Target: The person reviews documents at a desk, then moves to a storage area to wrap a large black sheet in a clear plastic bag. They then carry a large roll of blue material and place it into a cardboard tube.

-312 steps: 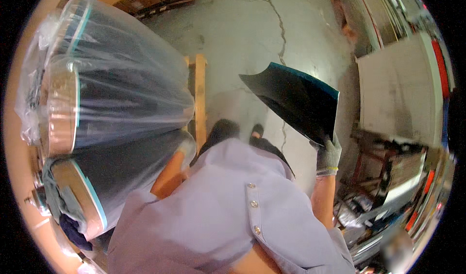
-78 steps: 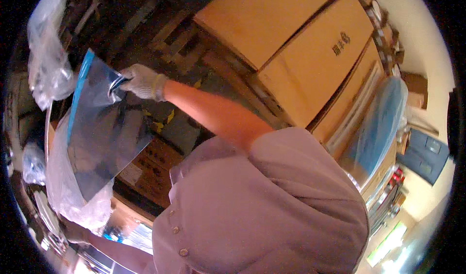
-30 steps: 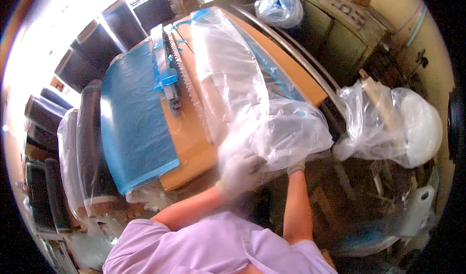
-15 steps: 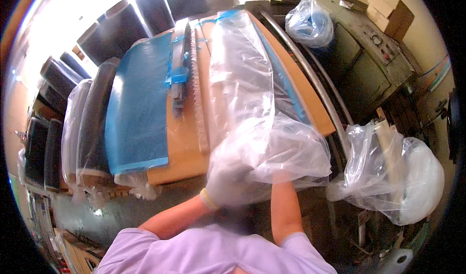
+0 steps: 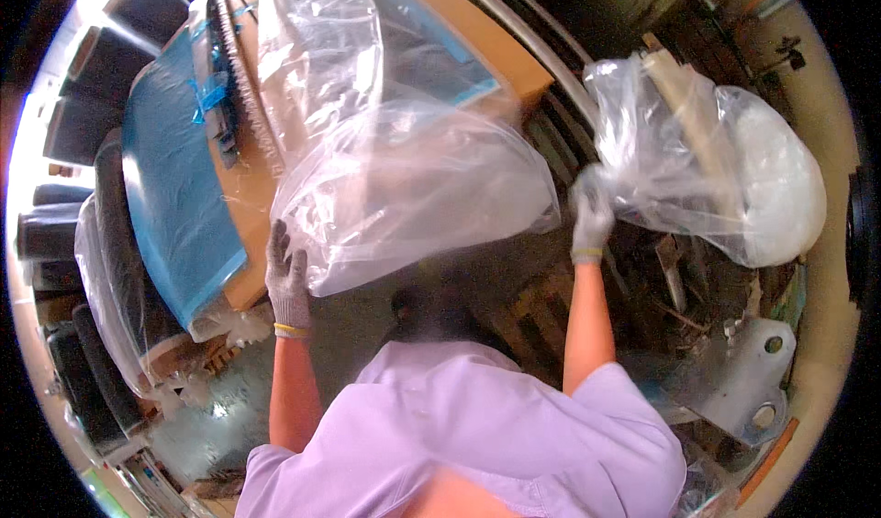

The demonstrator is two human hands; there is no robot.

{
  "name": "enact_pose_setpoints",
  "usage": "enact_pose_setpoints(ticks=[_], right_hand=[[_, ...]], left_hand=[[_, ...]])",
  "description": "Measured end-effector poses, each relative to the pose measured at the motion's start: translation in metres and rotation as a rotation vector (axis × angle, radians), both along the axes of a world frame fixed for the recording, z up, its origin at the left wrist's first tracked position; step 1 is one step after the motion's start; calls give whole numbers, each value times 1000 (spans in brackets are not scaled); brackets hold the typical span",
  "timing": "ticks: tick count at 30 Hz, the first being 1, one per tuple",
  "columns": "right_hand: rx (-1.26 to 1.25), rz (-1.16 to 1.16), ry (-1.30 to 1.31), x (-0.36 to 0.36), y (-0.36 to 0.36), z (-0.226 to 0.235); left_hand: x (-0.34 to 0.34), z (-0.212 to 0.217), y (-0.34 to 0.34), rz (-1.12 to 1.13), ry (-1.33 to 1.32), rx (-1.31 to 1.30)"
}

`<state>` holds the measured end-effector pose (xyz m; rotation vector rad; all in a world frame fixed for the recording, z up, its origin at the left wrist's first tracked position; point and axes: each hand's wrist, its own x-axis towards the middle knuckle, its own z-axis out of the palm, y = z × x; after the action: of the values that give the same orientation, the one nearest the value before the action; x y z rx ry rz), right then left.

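Observation:
A large clear plastic sheet [image 5: 422,188] lies in loose folds over the front of a stack and drapes past its near edge. My left hand [image 5: 289,279], in a light knitted glove, is at the sheet's left corner with its fingers apart. My right hand [image 5: 592,220], in a similar glove, reaches to the left edge of a plastic-wrapped roll [image 5: 702,105]. Its fingers are blurred against the clear wrapping, so whether they grip it cannot be made out. Under the sheet, brown cardboard [image 5: 523,55] and blue film show through.
A blue film-covered sheet [image 5: 174,178] and a bundle of strips with blue tape [image 5: 216,105] lie on the stack's left part. Dark rolls [image 5: 115,215] stand further left. A metal rail [image 5: 523,32] runs along the right. A grey metal bracket [image 5: 743,380] is at lower right.
My hands have moved apart, the left to the sheet's left corner, the right out to the wrapped roll. The sheet's near end is more spread out. My view has turned right and down.

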<state>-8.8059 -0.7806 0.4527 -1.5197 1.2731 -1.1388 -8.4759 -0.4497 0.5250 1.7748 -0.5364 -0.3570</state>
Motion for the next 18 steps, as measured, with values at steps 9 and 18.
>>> enact_pose_setpoints(ticks=[9, 18], right_hand=[[169, 319, 716, 24, -15, -24], [-191, 192, 138, -24, -7, 36]], left_hand=[[23, -18, 1, -47, 43, 52], [-12, 84, 23, 315, -452, -1]])
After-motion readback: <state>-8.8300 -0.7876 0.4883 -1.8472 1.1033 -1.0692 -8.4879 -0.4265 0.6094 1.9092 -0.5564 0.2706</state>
